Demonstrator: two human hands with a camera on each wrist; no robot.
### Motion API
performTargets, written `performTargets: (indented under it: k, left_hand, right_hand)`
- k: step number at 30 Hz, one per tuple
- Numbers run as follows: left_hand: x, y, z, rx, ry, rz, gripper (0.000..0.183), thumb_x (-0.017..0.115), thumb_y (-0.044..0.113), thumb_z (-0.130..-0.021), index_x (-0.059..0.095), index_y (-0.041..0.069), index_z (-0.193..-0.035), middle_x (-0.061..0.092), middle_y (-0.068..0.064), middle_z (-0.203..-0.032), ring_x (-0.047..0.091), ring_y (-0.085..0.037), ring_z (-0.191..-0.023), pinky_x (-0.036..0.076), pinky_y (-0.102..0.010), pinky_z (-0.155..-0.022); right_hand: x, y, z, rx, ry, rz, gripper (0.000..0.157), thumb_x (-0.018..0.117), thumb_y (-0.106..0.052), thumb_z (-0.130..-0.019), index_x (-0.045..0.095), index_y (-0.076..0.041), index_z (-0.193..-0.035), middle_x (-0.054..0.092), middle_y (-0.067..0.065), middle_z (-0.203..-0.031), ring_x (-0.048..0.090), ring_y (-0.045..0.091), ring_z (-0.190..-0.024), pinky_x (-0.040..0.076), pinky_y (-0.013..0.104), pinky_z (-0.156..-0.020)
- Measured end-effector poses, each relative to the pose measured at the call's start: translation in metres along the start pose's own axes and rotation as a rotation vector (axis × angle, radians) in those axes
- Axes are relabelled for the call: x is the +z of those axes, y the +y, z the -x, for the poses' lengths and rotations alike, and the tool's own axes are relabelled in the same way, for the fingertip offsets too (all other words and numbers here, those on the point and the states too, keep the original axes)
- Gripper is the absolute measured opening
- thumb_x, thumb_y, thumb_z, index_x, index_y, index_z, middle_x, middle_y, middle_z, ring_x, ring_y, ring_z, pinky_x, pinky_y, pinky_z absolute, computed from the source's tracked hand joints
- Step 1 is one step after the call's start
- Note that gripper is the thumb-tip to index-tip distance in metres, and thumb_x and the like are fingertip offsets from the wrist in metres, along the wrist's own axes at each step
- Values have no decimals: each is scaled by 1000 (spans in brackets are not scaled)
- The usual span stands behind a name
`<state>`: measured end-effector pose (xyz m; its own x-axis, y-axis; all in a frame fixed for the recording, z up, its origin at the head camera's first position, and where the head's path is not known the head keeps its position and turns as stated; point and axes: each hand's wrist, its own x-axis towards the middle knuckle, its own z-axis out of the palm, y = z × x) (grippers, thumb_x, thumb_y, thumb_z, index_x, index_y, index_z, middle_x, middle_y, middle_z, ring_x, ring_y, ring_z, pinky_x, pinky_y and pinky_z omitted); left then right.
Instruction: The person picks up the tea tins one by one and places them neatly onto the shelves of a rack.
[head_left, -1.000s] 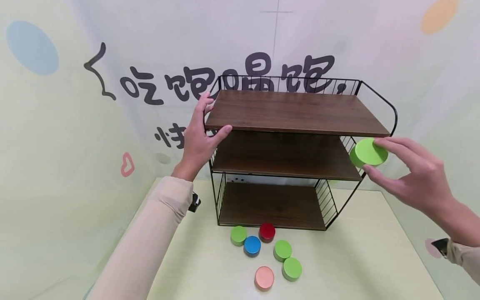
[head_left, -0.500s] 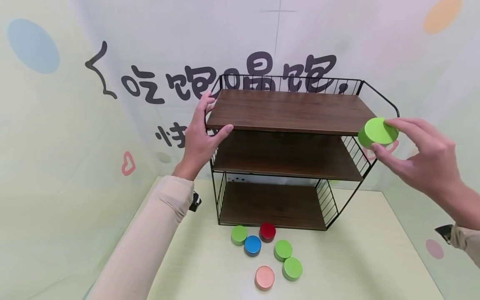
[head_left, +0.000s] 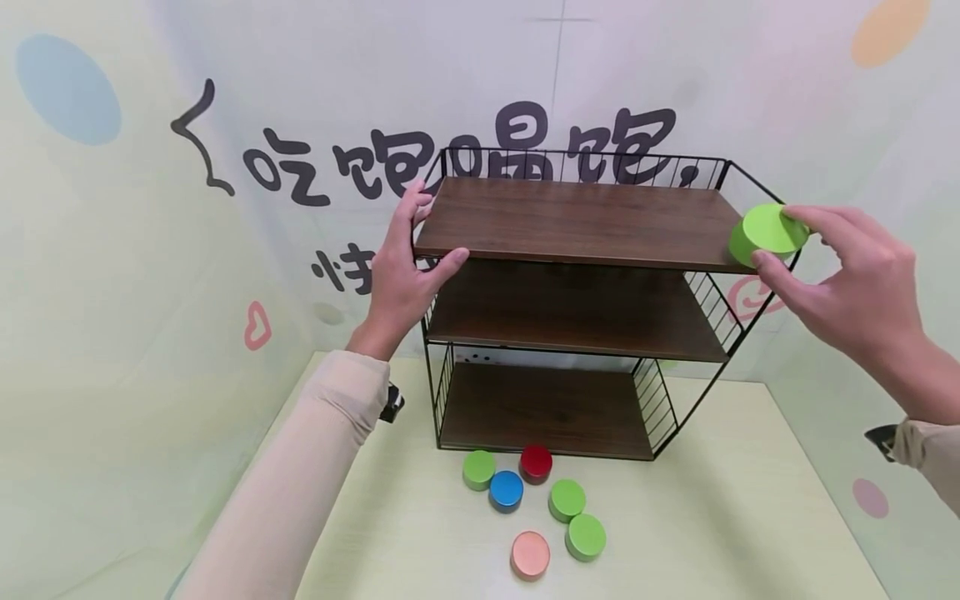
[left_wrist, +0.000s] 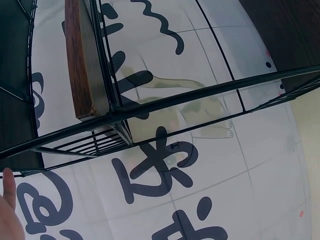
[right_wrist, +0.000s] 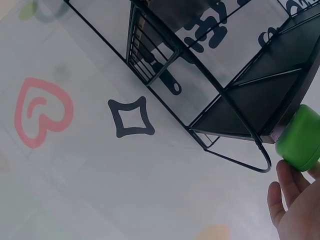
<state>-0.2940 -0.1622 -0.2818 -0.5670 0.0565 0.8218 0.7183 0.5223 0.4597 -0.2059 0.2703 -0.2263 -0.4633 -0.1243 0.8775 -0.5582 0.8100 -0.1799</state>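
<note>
At the far left of my head view, a pale wall covering [head_left: 112, 267] bears a light-blue oval [head_left: 67, 87] and, lower down, a pink heart outline [head_left: 257, 325]. A beige left sleeve [head_left: 315, 442] leads up to the left hand [head_left: 397, 271], which grips the left end of a three-level rack [head_left: 577, 308], thumb on the front edge of its brown top board [head_left: 585, 218] and fingers around the side. The rack, black wire with dark wooden boards, stands on a pale table [head_left: 675, 517], bold dark lettering [head_left: 522, 125] on the wall behind it. In front of it on the table I see, left to right, a small green disc [head_left: 478, 471], a blue disc [head_left: 506, 492] just beside it, a pink disc [head_left: 530, 556] nearest me, a red disc [head_left: 536, 464] close to the rack, and two more green discs [head_left: 586, 537] side by side. Farther right, the right hand [head_left: 862, 283] pinches a raised green disc [head_left: 767, 235] between thumb and fingers at the top board's front right corner; I cannot tell whether the disc rests on the board.
</note>
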Motion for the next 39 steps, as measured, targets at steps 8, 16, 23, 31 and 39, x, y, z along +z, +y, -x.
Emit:
performTargets:
  k: [8,16,23,31,39]
  left_hand:
    - [1,0,-2,9,1,-3,83,79,32,-83,35,16,-152,48,6,-147,50,-19,-132,38,-41,-107]
    - [0,-2,-4,7,-1,-8,82,79,33,-83,35,17,-152,45,9,-150,50,-21,-132,38,-42,-107]
    - [1,-2,-3,7,0,-5,80,78,33,-83,37,17,-150,42,8,-153,50,-21,-132,39,-42,-106]
    - [0,-2,3,-3,-4,-1,81,78,33,-83,36,18,-151,46,5,-149,49,-18,-133,38,-43,-106]
    - [2,-2,1,19,6,8,81,77,33,-84,36,17,-151,46,4,-150,49,-18,-133,38,-44,-106]
  right_hand:
    - [4,7,0,34,-3,32,46,74,-18,-75,70,5,-114,69,26,-106,50,-15,-108,26,6,-85]
    - [6,11,-2,65,1,49,45,74,-18,-76,70,5,-114,68,25,-107,55,-2,-108,26,8,-84]
    - [12,9,0,84,41,35,45,71,-19,-78,69,8,-114,67,27,-107,58,41,-102,26,9,-87]
    - [16,13,2,90,46,19,43,72,-19,-78,70,9,-112,67,27,-108,57,42,-102,28,16,-88]
    - [17,14,2,122,71,32,43,71,-21,-78,71,9,-110,68,26,-109,40,-5,-98,25,16,-81]
